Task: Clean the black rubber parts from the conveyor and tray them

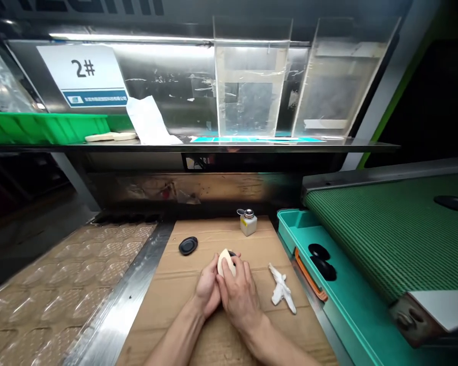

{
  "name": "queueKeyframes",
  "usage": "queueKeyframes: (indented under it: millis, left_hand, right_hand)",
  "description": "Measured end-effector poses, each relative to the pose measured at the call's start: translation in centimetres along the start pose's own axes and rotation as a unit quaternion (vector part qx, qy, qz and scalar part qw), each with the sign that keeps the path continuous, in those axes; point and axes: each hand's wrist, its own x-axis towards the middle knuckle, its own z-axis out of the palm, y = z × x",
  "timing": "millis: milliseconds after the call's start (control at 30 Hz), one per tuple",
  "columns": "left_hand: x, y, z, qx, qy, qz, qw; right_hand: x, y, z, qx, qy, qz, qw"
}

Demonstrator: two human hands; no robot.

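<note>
In the head view my left hand cups a small black oval part from the left, and most of that part is hidden. A cream-coloured pad with a pointed tip lies against it; only the dark edge of the black part shows behind. The fingers of my right hand bend over the pad and press on it. Both hands meet above the cardboard sheet. Another black oval dish-shaped part lies on the cardboard to the left. To the right is a crumpled white cloth.
A small bottle with a metal top stands behind my hands. At right, a teal tray holds black oval parts beside a green conveyor belt. Clear moulded trays lie left. Overhead, a shelf carries a green bin.
</note>
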Motion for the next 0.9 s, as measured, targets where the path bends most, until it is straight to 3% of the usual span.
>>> queueKeyframes:
  millis: [133,267,367,500,600,700,800,900]
  left_hand:
    - [0.4,0.4,-0.8,-0.024,0.029,0.049,0.998]
    - [0.7,0.9,-1.1,-0.035,0.039,0.022,0.998]
    - [1.0,0.8,-1.3,-0.031,0.041,0.063,0.997]
    - [1.5,0.5,-1.8,-0.030,0.039,0.068,0.996]
    - [1.9,0.4,-2.1,-0.026,0.056,0.106,0.992]
    - [2.0,0.3,-2.2,-0.017,0.056,0.098,0.993]
    - [2.0,0.4,-2.2,-0.009,0.058,0.108,0.992]
    - [2.0,0.4,-2.1,-0.008,0.064,0.101,0.993]
  right_hand:
    - [1.6,0.1,0.4,-0.021,-0.022,0.033,0.999]
    - [1.5,-0.4,0.8,-0.014,-0.040,-0.019,0.999]
    - [1.6,-0.3,1.0,-0.022,-0.035,0.053,0.998]
    - [1.9,-0.1,1.3,-0.014,-0.056,0.016,0.998]
    - [2.0,0.0,1.5,-0.034,-0.036,0.065,0.997]
    - [1.9,0.2,1.6,-0.031,-0.052,0.028,0.998]
    - [1.8,0.3,1.5,-0.043,-0.041,0.063,0.996]
    - [1.5,0.1,1.3,-0.031,-0.062,0.039,0.997]
